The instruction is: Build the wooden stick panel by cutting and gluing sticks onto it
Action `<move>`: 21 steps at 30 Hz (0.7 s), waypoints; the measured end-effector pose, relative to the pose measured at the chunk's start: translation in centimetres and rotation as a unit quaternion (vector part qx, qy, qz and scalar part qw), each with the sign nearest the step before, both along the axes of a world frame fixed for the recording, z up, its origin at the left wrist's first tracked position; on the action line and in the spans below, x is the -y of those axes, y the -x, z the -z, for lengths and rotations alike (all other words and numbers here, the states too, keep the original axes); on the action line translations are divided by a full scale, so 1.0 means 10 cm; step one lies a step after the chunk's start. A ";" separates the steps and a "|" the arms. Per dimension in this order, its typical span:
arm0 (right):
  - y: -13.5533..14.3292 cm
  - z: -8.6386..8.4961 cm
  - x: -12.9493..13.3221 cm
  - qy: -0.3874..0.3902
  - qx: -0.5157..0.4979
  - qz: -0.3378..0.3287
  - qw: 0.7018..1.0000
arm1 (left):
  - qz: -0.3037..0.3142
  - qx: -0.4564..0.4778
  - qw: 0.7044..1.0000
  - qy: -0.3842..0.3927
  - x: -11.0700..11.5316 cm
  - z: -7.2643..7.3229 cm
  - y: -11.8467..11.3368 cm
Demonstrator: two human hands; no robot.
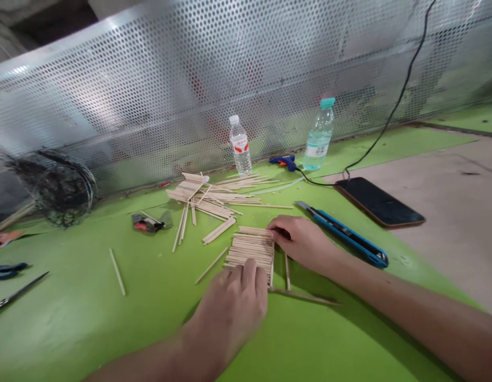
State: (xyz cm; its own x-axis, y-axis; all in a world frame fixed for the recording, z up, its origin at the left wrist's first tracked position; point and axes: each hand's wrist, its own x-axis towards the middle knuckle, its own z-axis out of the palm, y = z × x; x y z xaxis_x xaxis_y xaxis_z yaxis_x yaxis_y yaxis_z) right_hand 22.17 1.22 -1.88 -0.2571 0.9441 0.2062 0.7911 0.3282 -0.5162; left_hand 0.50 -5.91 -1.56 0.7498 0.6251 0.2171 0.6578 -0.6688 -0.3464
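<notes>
A panel of thin wooden sticks (251, 246), laid side by side, lies on the green surface (150, 323) between my hands. My left hand (233, 302) rests on its near edge, fingers bent and pressed together; whether they grip a stick is hidden. At the panel's far right corner my right hand (297, 239) pinches the end of a stick between thumb and forefinger. Along the panel's right side runs an upright stick. Two more sticks, one of them long (305, 297), stick out at the lower right.
Behind lie a loose stick pile (206, 199), two water bottles (241, 148) and a blue glue gun (284, 162). A blue cutter (349, 233), blade out, and a phone (379, 201) lie right. Scissors (18, 294) and coiled wire (62, 185) are left.
</notes>
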 end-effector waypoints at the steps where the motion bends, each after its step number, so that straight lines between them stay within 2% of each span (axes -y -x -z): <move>1: 0.00 0.00 0.00 -0.001 0.002 0.001 1.000 | -0.006 -0.003 1.000 0.018 -0.02 0.01 0.00; 5: 0.00 0.01 -0.01 -0.002 0.011 0.004 1.000 | -0.011 -0.004 0.998 0.065 -0.09 0.07 0.01; 9: 0.00 0.01 -0.01 0.002 0.017 0.004 1.000 | -0.020 0.031 0.993 0.111 -0.10 0.06 0.03; 16: 0.00 0.00 -0.01 0.006 0.019 0.005 1.000 | -0.043 0.074 0.976 0.198 -0.14 -0.02 0.05; 21: 0.00 0.00 0.00 0.004 0.020 0.004 1.000 | -0.066 0.119 0.948 0.286 -0.16 -0.16 0.07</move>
